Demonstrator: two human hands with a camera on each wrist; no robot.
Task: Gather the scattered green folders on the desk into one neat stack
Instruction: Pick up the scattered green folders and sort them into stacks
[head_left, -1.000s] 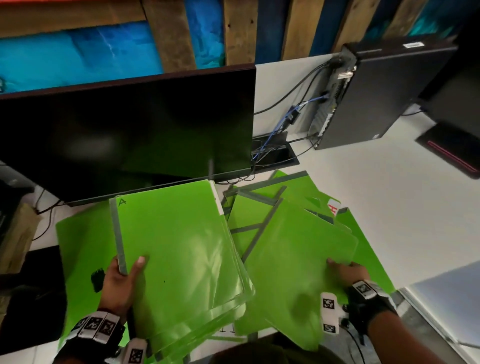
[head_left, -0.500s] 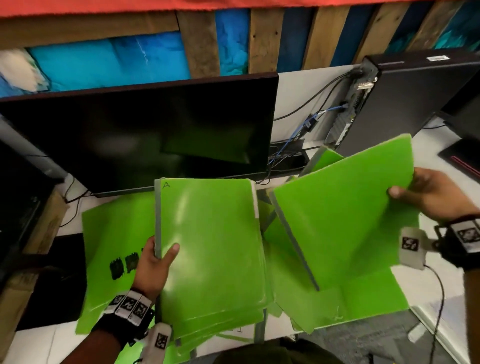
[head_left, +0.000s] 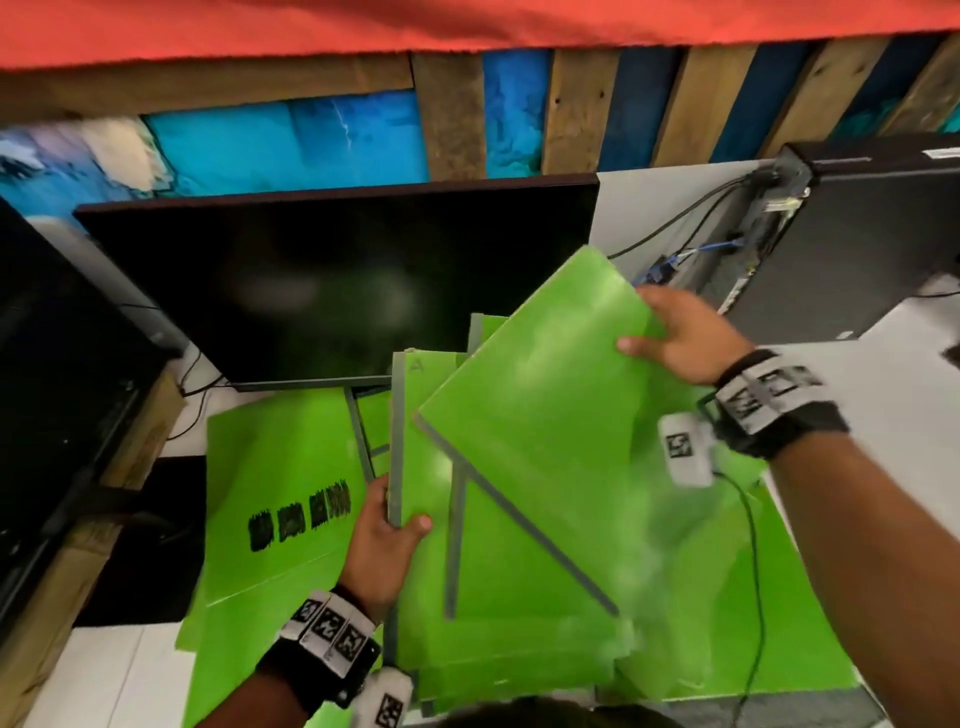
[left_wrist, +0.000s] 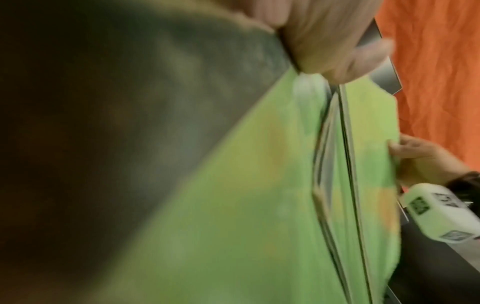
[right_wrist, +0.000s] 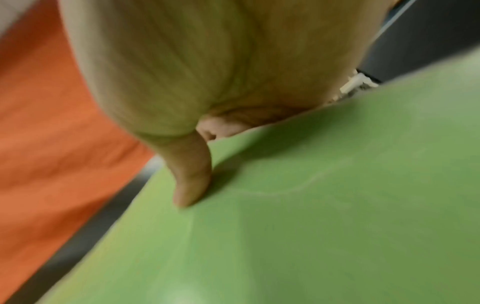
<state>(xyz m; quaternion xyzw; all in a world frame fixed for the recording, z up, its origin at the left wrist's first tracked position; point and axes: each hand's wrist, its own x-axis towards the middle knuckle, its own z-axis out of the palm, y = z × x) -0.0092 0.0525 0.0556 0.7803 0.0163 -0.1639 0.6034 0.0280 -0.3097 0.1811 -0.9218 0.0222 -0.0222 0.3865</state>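
My left hand (head_left: 387, 535) grips a stack of green folders (head_left: 498, 603) by its grey spine edge, low in the middle of the head view. My right hand (head_left: 675, 338) pinches the far edge of one lifted green folder (head_left: 550, 410), thumb on top, and holds it tilted over the stack. In the right wrist view the thumb (right_wrist: 191, 185) presses on that lifted folder (right_wrist: 311, 216). The left wrist view shows the stack's layered edges (left_wrist: 335, 164) and my right hand (left_wrist: 420, 156) on the folder beyond. Another green folder with black marks (head_left: 280, 478) lies flat on the desk to the left.
A dark monitor (head_left: 332, 280) stands right behind the folders. A black computer case (head_left: 857, 244) with cables sits at the back right. More green folders (head_left: 769, 644) lie on the white desk (head_left: 914, 374) under my right forearm. A cardboard box (head_left: 78, 545) is at the left.
My right hand has lifted one folder off the desk and carried it left, over the stack in my left hand. The left hand keeps its grip on the stack.
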